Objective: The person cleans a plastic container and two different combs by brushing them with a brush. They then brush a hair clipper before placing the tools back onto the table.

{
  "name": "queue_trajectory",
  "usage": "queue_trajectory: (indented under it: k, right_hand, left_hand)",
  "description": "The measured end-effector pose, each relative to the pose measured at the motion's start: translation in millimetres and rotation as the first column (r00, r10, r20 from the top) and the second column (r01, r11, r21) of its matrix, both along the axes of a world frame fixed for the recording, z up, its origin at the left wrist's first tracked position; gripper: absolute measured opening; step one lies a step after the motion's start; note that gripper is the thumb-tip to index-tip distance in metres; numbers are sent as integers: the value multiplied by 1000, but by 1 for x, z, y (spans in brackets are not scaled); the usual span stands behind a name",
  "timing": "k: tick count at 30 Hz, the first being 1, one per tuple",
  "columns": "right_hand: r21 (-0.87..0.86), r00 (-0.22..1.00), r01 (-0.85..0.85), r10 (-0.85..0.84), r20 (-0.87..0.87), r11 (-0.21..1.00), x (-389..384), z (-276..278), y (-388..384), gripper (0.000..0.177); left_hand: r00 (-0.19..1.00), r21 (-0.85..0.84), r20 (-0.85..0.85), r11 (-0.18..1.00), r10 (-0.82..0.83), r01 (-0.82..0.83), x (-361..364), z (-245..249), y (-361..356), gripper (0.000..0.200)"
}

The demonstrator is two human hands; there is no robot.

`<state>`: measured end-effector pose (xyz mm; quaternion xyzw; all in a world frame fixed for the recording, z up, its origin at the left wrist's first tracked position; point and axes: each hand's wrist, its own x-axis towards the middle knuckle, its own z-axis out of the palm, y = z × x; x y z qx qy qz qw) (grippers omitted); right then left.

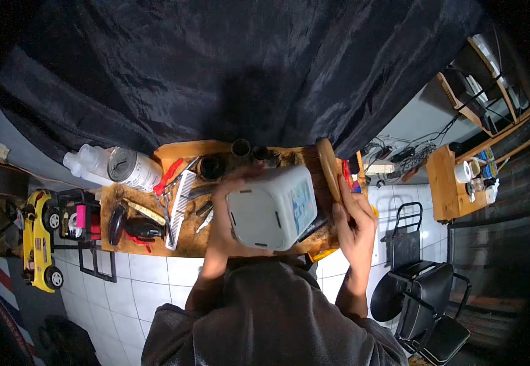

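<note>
My left hand grips the side of a white plastic container, tilted over the workbench with its flat, rounded-corner base turned toward me. A blue printed label shows on the container's right face. In my right hand is a wooden-backed brush, its dark bristles facing the container. My right fingers wrap around the lower end of the wood. A white comb lies left of my left hand, beside red-handled pliers. Behind the container, part of the bench is hidden.
Dark round cups stand along the back of the wooden workbench. At left are a large can, clear bottles and black clippers. A yellow toy car is farther left. A black chair stands at right; a dark curtain hangs behind.
</note>
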<state>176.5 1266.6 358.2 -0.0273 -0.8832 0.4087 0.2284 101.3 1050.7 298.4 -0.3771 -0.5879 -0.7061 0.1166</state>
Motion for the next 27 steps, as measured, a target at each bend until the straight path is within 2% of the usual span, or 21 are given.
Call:
queue_trajectory:
  k: [1,3,4,7,8,11,12,15,18,20,21,23,24,25,27]
  right_hand:
    - [-9,1000,-1,1,-15,1000,-1,1,2,47]
    - [-32,999,2,-4,-38,999,3,7,2,48]
    - [-21,993,-51,49,-109,998,6,11,2,48]
    - [8,951,-267,265,-162,964,17,24,-10,48]
    - [-41,943,-296,285,-172,954,17,22,-14,48]
    - [-62,993,-115,114,-13,991,10,15,-13,47]
    - [-53,999,-34,35,10,998,6,6,-11,46]
    - [-27,993,23,-26,-117,999,3,2,-11,45]
    - [2,979,-90,88,-184,996,18,7,-22,43]
    - [28,950,-231,232,-209,972,19,11,-29,42]
    - [22,954,-221,221,-204,975,17,10,-29,43]
    - [10,960,-205,204,-194,979,12,1,-29,44]
    - [61,980,-111,120,-156,992,11,-2,-25,47]
    - [46,986,-43,50,-159,998,7,-5,-20,46]
    - [20,982,106,-102,-157,994,-3,-8,-10,46]
  left_hand:
    - [999,28,43,1000,-13,12,1,-1,1,111]
    - [983,-102,122,987,136,-124,5,-3,4,117]
    - [965,-171,154,968,210,-184,7,-3,7,120]
    - [968,-205,44,950,248,-234,6,9,14,112]
    - [965,-107,124,970,232,-219,8,1,16,108]
    - [912,-26,285,953,296,-301,14,-12,12,104]
    - [881,-46,359,949,308,-313,16,-13,12,102]
    - [870,215,467,933,161,-289,15,-24,18,101]
    - [901,-38,332,958,279,-283,13,-15,18,98]
    - [933,71,317,976,173,-205,12,-8,28,98]
    - [945,155,305,973,118,-172,13,-5,33,99]
    - [929,43,344,986,137,-162,13,-6,25,99]
    - [920,-10,361,987,151,-158,12,-6,21,100]
    - [936,-49,281,977,212,-207,12,-10,17,97]
    - [918,31,348,976,190,-214,18,-13,17,99]
